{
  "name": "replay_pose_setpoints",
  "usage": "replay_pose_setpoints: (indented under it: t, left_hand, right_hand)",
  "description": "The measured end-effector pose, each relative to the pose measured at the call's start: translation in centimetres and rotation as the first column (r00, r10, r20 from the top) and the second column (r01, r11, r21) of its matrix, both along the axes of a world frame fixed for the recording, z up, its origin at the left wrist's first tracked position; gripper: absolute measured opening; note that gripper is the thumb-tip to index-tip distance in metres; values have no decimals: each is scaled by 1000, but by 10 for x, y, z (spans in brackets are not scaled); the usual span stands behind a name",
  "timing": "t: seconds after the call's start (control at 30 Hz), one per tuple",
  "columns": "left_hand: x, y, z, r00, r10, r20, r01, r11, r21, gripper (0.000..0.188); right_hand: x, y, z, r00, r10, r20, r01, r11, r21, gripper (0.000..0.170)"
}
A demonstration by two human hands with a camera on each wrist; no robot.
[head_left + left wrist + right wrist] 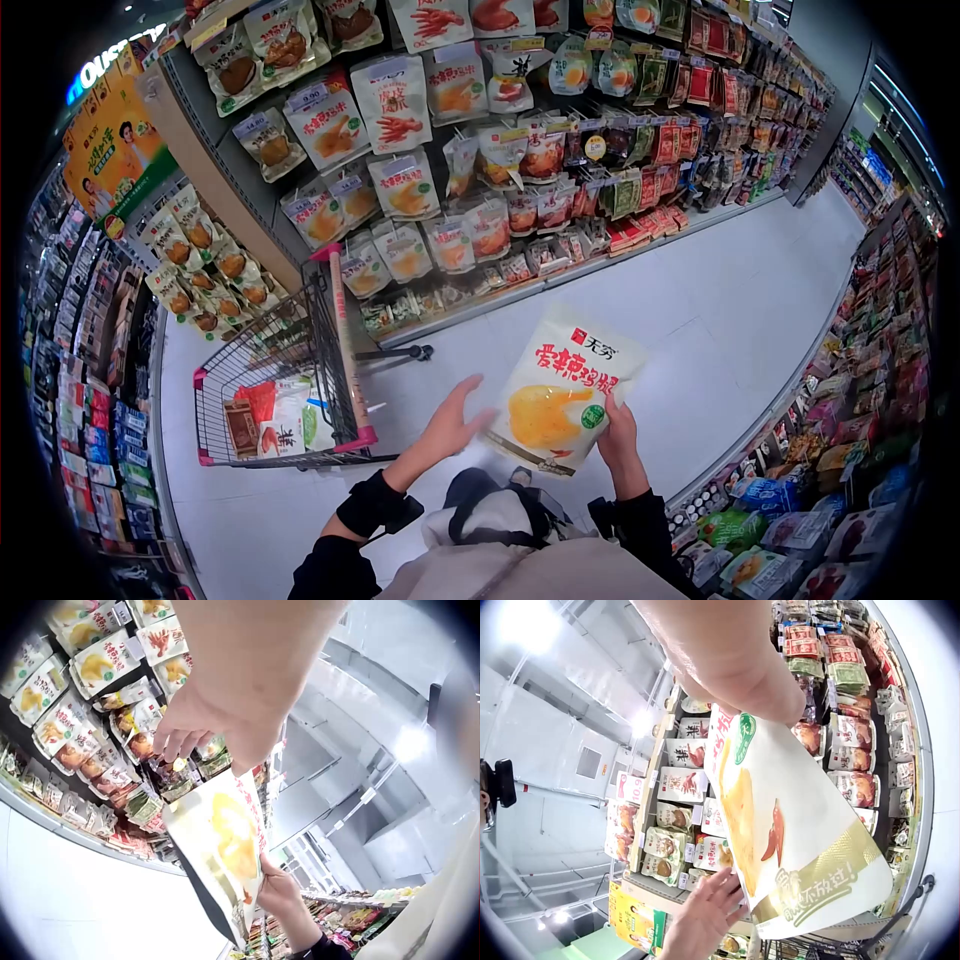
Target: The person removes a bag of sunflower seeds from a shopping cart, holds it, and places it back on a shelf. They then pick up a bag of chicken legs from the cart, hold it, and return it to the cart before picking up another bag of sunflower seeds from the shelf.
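A shopper's dark sleeves (340,560) reach out over a pale supermarket floor (700,330), with a white food pouch (560,390) held in midair between the hands. The right hand (622,445) grips the pouch's right edge below its middle, its fingers clamped on that side. The left hand (450,430) is near the lower left corner, fingers straightened and holding nothing; whether a fingertip touches the pouch cannot be told.

The pouch's top edge and upper corners stand free, the whole tilted a little to the right. Its front carries black characters above larger red ones, a golden chicken leg, a round green badge and an ornamented gold band along the bottom; the right wrist view shows two red chillies, while glare washes out part of the print in the left wrist view.

Bare floor opens beyond the pouch and to its right, bounded by the goods-lined right shelf (800,480). To the left, well apart from the pouch, stands a wire cart (345,350) with pink corners, a red packet (260,400) among the goods inside. Farther off, the base edge (500,310) of a long rack closes the space, hanging pouches (400,185) rising in rows above it.
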State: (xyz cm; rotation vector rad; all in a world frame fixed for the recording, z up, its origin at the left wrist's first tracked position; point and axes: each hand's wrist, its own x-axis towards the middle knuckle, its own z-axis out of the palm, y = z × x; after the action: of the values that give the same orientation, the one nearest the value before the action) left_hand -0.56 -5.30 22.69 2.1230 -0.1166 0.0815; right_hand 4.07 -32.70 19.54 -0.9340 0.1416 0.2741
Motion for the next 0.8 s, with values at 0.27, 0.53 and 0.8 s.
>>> replay_pose_setpoints:
  t: [0.27, 0.53, 0.8]
  left_hand:
    - [19, -17, -22, 970, 8, -242, -109, 907, -406, 28]
    - [73, -2, -38, 969, 73, -234, -180, 861, -475, 16]
    - [161, 36, -43, 947, 209, -244, -316, 740, -594, 13]
  right_hand:
    - [40, 5, 12, 992, 108, -59, -97, 983, 155, 37]
    - [108, 24, 7, 981, 164, -106, -147, 978, 148, 39]
    - [228, 76, 10, 945, 291, -147, -270, 951, 149, 40]
